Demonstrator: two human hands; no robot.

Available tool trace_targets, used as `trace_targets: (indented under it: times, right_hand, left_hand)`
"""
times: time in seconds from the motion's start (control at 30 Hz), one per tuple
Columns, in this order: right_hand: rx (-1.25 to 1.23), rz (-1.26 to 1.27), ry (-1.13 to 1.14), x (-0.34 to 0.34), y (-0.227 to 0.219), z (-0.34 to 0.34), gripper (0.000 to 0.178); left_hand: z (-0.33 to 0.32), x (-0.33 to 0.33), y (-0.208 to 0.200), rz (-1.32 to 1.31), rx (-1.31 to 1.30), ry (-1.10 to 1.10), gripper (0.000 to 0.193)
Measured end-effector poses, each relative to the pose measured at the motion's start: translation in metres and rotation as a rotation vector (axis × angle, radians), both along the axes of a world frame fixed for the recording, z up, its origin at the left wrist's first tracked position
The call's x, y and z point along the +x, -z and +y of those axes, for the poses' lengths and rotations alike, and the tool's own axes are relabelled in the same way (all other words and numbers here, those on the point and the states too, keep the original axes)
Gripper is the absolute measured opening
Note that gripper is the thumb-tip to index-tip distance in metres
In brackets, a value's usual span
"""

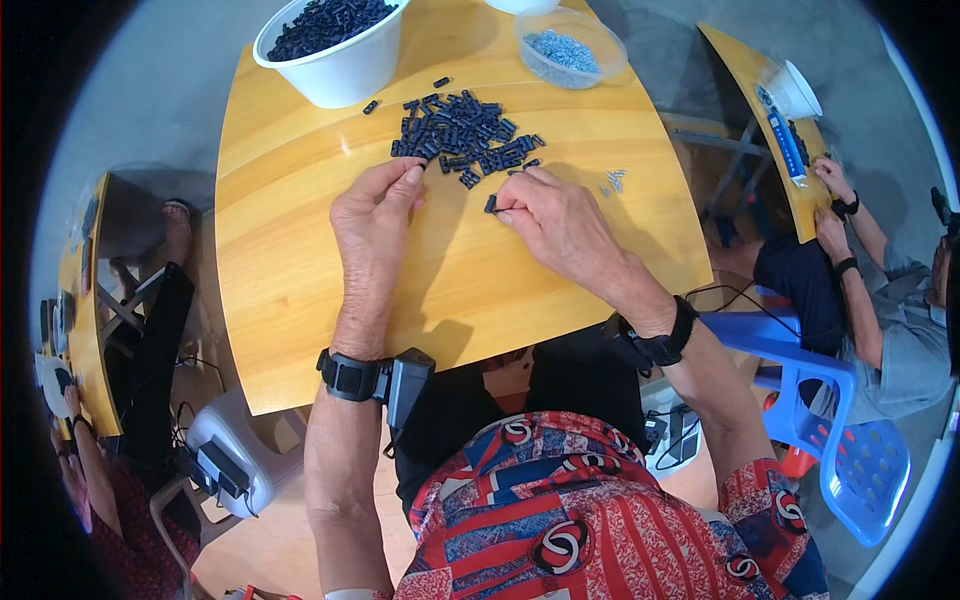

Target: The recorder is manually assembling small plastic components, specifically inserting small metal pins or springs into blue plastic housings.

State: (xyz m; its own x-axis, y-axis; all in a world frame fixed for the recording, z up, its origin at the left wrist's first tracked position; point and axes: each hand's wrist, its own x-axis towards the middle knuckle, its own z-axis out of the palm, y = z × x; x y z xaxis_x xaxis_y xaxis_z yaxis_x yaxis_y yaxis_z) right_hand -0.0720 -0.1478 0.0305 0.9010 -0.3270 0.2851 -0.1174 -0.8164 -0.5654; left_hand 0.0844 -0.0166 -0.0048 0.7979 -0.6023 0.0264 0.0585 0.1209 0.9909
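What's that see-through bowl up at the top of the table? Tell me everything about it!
The see-through bowl is round, wide and shallow, and looks like clear plastic. It sits upright near the far edge of the wooden table, to the right. Inside are lots of tiny silvery-blue pieces, too small to make out singly. Neither the left hand nor the right hand touches it.

Bright, sm. glare on table (280, 290), shadows, fisheye bend — blk corners

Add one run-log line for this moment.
left fingers: pinching small black part; right fingers: pinching another black part; ahead: heap of black parts; right of heap: loose silvery pieces
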Motion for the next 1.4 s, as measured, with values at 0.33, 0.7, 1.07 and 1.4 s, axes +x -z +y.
trace_targets:
  times: [0.33,0.7,1.07,1.4]
  right_hand:
    - [0.669,-0.029,0.25,-0.031,0.002,0.008,0.005]
    - [0.031,-0.102,0.092,-0.023,0.009,0.011,0.005]
    - [0.942,-0.151,0.269,-0.026,-0.022,0.007,0.008]
    - [0.592,-0.15,0.208,-0.032,-0.001,0.01,0.009]
  left_hand:
    - [0.008,-0.037,-0.018,0.109,0.02,0.422,0.016]
    - [-0.006,-0.03,-0.024,0.303,0.038,0.421,0.016]
    - [-0.007,-0.024,-0.019,0.237,0.015,0.508,0.013]
    - [-0.007,-0.025,-0.019,0.201,0.066,0.567,0.014]
